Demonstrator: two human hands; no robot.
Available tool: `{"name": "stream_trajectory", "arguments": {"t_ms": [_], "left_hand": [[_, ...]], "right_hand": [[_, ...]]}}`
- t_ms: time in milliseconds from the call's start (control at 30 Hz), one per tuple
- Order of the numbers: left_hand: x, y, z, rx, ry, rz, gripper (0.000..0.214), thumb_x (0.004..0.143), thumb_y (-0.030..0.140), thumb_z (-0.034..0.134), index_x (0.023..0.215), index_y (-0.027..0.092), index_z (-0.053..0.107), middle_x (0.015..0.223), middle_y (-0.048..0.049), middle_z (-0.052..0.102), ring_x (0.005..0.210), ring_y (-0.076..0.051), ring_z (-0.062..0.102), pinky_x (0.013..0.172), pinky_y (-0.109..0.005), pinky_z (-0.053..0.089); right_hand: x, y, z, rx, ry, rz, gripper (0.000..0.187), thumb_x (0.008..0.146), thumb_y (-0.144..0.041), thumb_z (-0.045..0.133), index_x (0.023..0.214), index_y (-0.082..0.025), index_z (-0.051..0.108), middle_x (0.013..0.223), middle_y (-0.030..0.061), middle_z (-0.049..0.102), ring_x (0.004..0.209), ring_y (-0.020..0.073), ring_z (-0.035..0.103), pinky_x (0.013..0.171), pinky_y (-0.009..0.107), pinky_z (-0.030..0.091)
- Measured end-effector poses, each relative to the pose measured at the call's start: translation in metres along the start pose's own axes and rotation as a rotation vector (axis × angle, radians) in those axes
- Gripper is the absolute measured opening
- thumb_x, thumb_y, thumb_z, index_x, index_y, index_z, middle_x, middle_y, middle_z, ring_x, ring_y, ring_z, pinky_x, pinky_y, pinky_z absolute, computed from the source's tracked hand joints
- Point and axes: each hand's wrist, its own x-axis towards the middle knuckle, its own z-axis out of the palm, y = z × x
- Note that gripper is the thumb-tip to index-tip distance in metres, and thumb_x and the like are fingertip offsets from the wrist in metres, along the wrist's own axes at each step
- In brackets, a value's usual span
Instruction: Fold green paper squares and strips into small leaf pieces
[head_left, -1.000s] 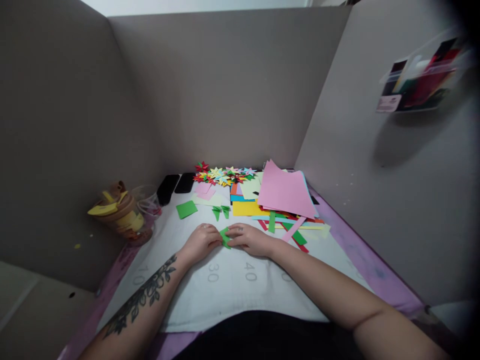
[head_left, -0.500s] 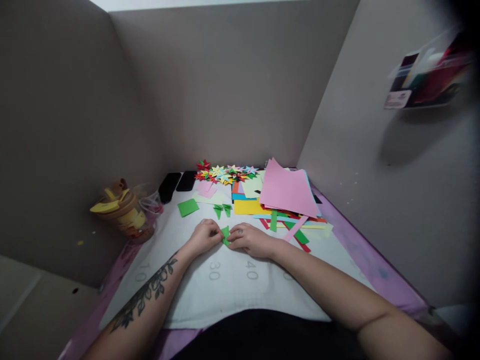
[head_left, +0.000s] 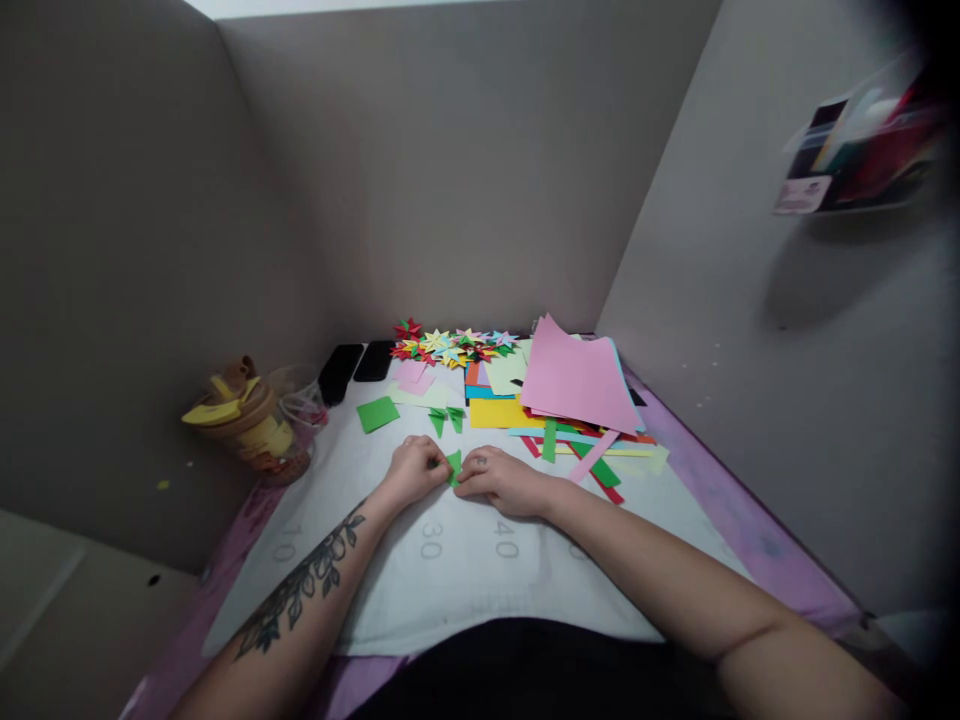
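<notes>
A small folded green paper piece (head_left: 453, 466) sits between my two hands on the white cutting mat (head_left: 450, 570). My left hand (head_left: 411, 472) pinches its left side with curled fingers. My right hand (head_left: 501, 479) presses its right side, fingers closed on the paper. Just beyond my hands lie two folded green points (head_left: 445, 419) and a flat green square (head_left: 376, 413).
A stack of coloured sheets topped by pink paper (head_left: 577, 385) lies at the right, with loose paper strips (head_left: 592, 460) in front. Several folded paper stars (head_left: 450, 348) line the back. Two black phones (head_left: 352, 366) and a yellow-lidded cup (head_left: 244, 425) are at the left. Grey partition walls enclose the desk.
The green piece looks narrower and more folded between my fingers than a second ago. My hands have stayed in place; the view has shifted slightly.
</notes>
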Motion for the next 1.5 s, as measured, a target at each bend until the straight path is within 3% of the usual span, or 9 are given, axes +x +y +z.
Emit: {"name": "stream_trajectory", "arguments": {"t_ms": [667,1000,1500], "left_hand": [[0.001,0.004,0.002,0.027,0.001,-0.056,0.011,0.07,0.029,0.059,0.068,0.021,0.065,0.08,-0.0026,0.063,0.085,-0.02,0.053,0.078,-0.03,0.038],[0.0,-0.003,-0.004,0.108,0.094,-0.17,0.011,0.073,0.029,0.059,0.079,0.021,0.057,0.088,-0.0045,0.061,0.09,-0.023,0.052,0.075,-0.032,0.039],[0.001,-0.006,-0.004,0.127,0.109,-0.163,0.012,0.075,0.028,0.058,0.084,0.021,0.057,0.09,-0.0051,0.061,0.09,-0.023,0.052,0.076,-0.032,0.038]], "right_hand": [[-0.002,0.006,0.004,0.033,0.011,0.004,0.027,0.079,-0.008,0.057,0.094,-0.026,0.069,0.098,0.0036,0.064,0.098,0.0173,0.052,0.09,0.035,0.038],[-0.002,0.005,0.001,0.04,-0.024,0.015,0.03,0.077,-0.005,0.056,0.094,-0.026,0.07,0.101,0.0042,0.064,0.099,0.018,0.052,0.09,0.037,0.039],[0.004,0.001,-0.008,0.083,-0.054,0.011,0.021,0.08,-0.013,0.057,0.091,-0.024,0.071,0.1,0.0066,0.062,0.098,0.0183,0.053,0.088,0.036,0.04]]}}
